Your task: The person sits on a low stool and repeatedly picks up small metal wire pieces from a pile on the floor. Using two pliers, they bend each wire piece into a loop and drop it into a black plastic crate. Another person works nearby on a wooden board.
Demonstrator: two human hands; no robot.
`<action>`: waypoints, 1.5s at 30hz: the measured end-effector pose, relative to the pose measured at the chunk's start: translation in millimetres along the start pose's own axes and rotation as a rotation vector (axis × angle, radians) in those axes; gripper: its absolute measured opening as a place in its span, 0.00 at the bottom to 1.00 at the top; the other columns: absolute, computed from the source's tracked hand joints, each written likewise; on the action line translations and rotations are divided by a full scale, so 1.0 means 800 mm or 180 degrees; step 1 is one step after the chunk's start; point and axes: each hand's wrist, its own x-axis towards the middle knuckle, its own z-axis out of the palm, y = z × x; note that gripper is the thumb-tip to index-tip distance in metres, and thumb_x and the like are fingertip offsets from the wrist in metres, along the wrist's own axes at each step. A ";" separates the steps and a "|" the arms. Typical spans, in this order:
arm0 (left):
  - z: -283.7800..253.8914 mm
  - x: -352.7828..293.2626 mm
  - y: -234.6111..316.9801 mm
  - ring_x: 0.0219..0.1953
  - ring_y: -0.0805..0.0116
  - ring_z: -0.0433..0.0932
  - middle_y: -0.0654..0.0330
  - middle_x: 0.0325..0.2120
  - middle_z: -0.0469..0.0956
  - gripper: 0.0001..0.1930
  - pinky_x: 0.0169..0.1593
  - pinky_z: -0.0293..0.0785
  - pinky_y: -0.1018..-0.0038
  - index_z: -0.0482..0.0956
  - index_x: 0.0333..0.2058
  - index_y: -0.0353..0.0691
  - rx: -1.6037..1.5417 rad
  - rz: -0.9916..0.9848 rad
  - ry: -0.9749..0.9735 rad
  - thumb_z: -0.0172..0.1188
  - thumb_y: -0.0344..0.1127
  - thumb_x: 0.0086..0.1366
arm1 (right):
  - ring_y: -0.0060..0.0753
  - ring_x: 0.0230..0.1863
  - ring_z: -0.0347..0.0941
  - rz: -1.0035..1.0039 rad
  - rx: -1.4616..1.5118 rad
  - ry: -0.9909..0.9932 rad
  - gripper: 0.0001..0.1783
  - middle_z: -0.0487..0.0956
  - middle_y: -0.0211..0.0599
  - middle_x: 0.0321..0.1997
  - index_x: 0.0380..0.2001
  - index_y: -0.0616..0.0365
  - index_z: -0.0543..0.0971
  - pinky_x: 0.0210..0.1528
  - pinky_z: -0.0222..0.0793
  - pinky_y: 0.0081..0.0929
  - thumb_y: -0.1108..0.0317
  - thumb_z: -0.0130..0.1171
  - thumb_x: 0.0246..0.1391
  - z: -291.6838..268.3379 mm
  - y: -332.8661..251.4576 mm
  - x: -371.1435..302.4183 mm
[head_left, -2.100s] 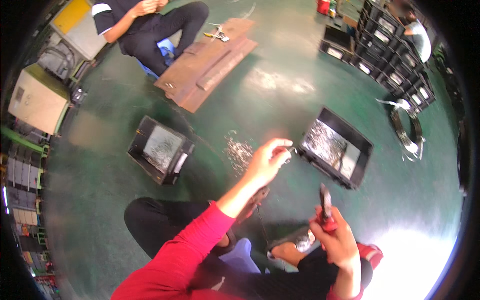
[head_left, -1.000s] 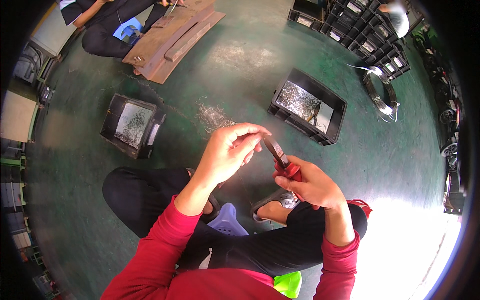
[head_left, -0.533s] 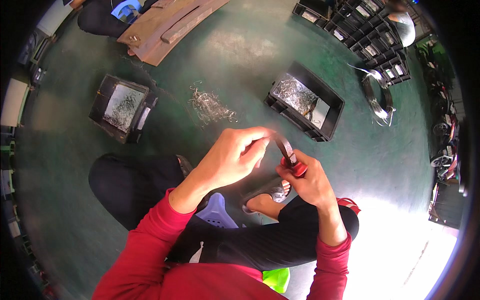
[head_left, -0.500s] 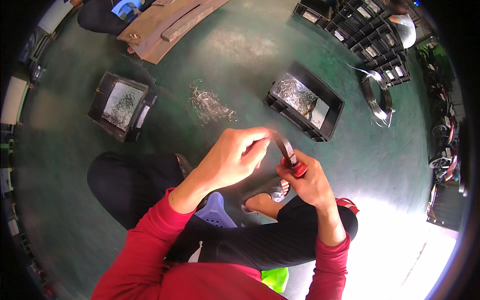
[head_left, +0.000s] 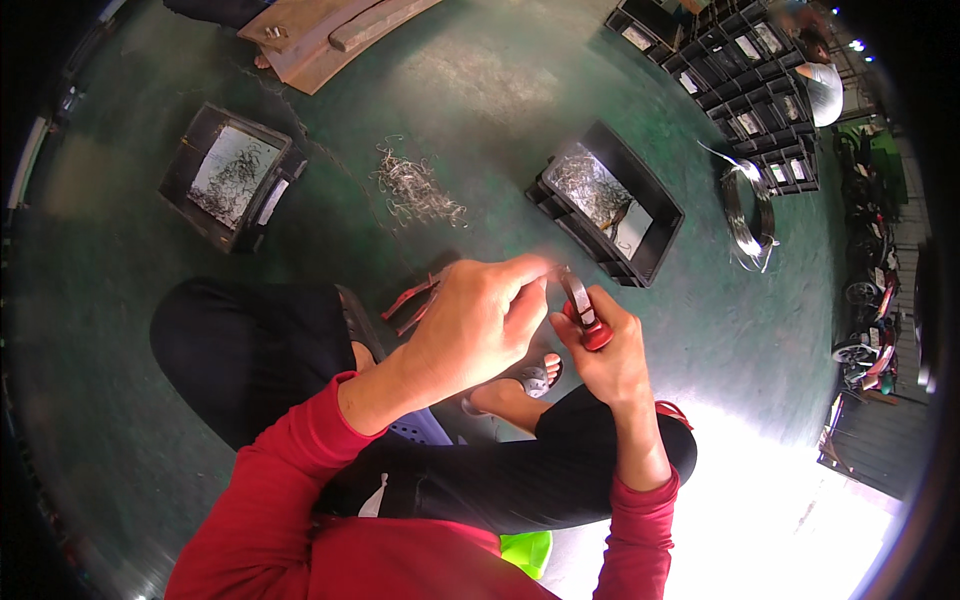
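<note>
My right hand (head_left: 615, 365) is wrapped round the red grip of a hand tool (head_left: 578, 297) with a curved, flat metal part pointing up and away. My left hand (head_left: 475, 320) is closed in a pinch right at the tip of that metal part. Motion blurs its fingertips, and whatever they hold is too small to make out. Behind the left hand, a red-handled tool (head_left: 408, 300) lies on the floor, partly hidden by the hand.
Bent wire pieces lie in a pile (head_left: 415, 188) on the green floor. Wire pieces also fill a black box (head_left: 180, 185) at left and a black crate (head_left: 668, 215) at right. Beyond are a wire coil (head_left: 745, 215), stacked crates (head_left: 745, 95) and wooden boards (head_left: 310, 55).
The view has shifted slightly. My hands stay close together at the tool's tip, and the tool stands a little more upright. The red-handled tool on the floor now shows beside my left hand.
</note>
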 end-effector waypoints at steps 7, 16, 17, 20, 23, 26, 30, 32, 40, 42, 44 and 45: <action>0.009 -0.002 0.001 0.17 0.84 0.68 0.65 0.13 0.67 0.07 0.21 0.66 0.81 0.76 0.39 0.30 -0.0121 0.0024 0.0114 0.52 0.22 0.64 | 0.43 0.22 0.71 -0.0063 -0.0138 0.0256 0.12 0.74 0.43 0.22 0.29 0.61 0.72 0.28 0.67 0.31 0.72 0.66 0.46 0.008 0.004 0.002; 0.014 -0.005 0.001 0.16 0.79 0.73 0.60 0.15 0.74 0.09 0.21 0.67 0.79 0.77 0.41 0.30 -0.0147 -0.0082 0.0294 0.51 0.25 0.66 | 0.52 0.30 0.76 -0.0216 -0.0470 0.0562 0.12 0.77 0.47 0.29 0.32 0.60 0.72 0.32 0.69 0.35 0.72 0.65 0.46 0.017 0.006 0.006; 0.013 -0.001 -0.002 0.17 0.79 0.73 0.59 0.15 0.74 0.09 0.21 0.68 0.79 0.77 0.41 0.30 -0.0093 -0.0109 0.0236 0.50 0.25 0.66 | 0.52 0.30 0.75 -0.0222 -0.0518 0.0550 0.12 0.77 0.47 0.29 0.32 0.61 0.72 0.32 0.69 0.35 0.72 0.65 0.46 0.015 0.005 0.008; 0.007 0.009 -0.011 0.18 0.78 0.75 0.59 0.16 0.76 0.10 0.23 0.70 0.79 0.76 0.42 0.30 -0.0158 -0.0251 0.0034 0.49 0.28 0.68 | 0.49 0.30 0.76 0.0026 -0.0362 0.0175 0.12 0.78 0.47 0.30 0.34 0.62 0.72 0.33 0.69 0.35 0.71 0.64 0.48 0.007 0.000 0.009; 0.002 0.021 -0.018 0.27 0.74 0.80 0.58 0.24 0.79 0.10 0.30 0.76 0.78 0.76 0.42 0.31 -0.0781 -0.0732 0.0025 0.49 0.30 0.69 | 0.41 0.28 0.76 0.0591 0.0249 -0.0384 0.12 0.78 0.42 0.30 0.37 0.62 0.73 0.35 0.69 0.33 0.69 0.62 0.51 -0.001 -0.008 0.006; -0.002 0.029 -0.022 0.35 0.68 0.82 0.56 0.31 0.80 0.10 0.38 0.79 0.75 0.76 0.41 0.31 -0.1706 -0.0936 0.0249 0.51 0.32 0.69 | 0.29 0.30 0.75 0.1011 0.1211 -0.1223 0.15 0.77 0.34 0.31 0.44 0.63 0.72 0.37 0.69 0.28 0.67 0.60 0.56 -0.011 -0.011 0.002; -0.005 0.032 -0.019 0.41 0.62 0.82 0.51 0.38 0.80 0.12 0.48 0.79 0.70 0.77 0.43 0.31 -0.2190 -0.0850 0.0526 0.53 0.35 0.69 | 0.29 0.42 0.74 0.1051 0.2707 -0.2104 0.18 0.77 0.38 0.42 0.48 0.64 0.70 0.46 0.70 0.27 0.64 0.58 0.59 -0.011 -0.009 0.001; -0.001 0.030 -0.016 0.42 0.61 0.81 0.50 0.38 0.80 0.12 0.48 0.79 0.69 0.76 0.44 0.31 -0.2309 -0.0679 0.0573 0.53 0.35 0.69 | 0.34 0.48 0.73 0.1072 0.2801 -0.2260 0.21 0.77 0.42 0.46 0.49 0.65 0.71 0.53 0.68 0.31 0.61 0.58 0.59 -0.005 -0.009 0.000; 0.016 0.024 -0.018 0.44 0.61 0.80 0.51 0.39 0.80 0.11 0.49 0.78 0.69 0.77 0.44 0.31 -0.2296 -0.0354 0.0616 0.51 0.30 0.69 | 0.30 0.43 0.74 0.1233 0.3667 -0.2564 0.18 0.78 0.38 0.41 0.44 0.65 0.73 0.44 0.71 0.29 0.60 0.58 0.60 -0.007 -0.014 -0.001; 0.016 0.024 -0.018 0.45 0.63 0.79 0.53 0.41 0.79 0.11 0.49 0.77 0.70 0.77 0.45 0.31 -0.2280 -0.0244 0.0515 0.51 0.30 0.69 | 0.30 0.42 0.75 0.1175 0.3612 -0.2541 0.17 0.78 0.37 0.38 0.43 0.64 0.73 0.44 0.71 0.28 0.60 0.58 0.60 -0.010 -0.015 -0.001; 0.011 0.027 -0.017 0.46 0.68 0.78 0.56 0.44 0.78 0.13 0.49 0.76 0.71 0.76 0.48 0.32 -0.2129 -0.0211 0.0369 0.52 0.31 0.69 | 0.29 0.40 0.76 0.1217 0.3338 -0.2429 0.17 0.79 0.35 0.35 0.41 0.63 0.74 0.42 0.70 0.27 0.59 0.58 0.60 -0.013 -0.014 -0.001; 0.008 0.029 -0.016 0.46 0.67 0.78 0.55 0.44 0.78 0.14 0.50 0.75 0.71 0.75 0.49 0.32 -0.2155 -0.0194 0.0347 0.51 0.33 0.70 | 0.27 0.37 0.74 0.0972 0.2926 -0.2145 0.16 0.78 0.33 0.33 0.40 0.63 0.74 0.40 0.69 0.26 0.60 0.58 0.59 -0.013 -0.014 -0.002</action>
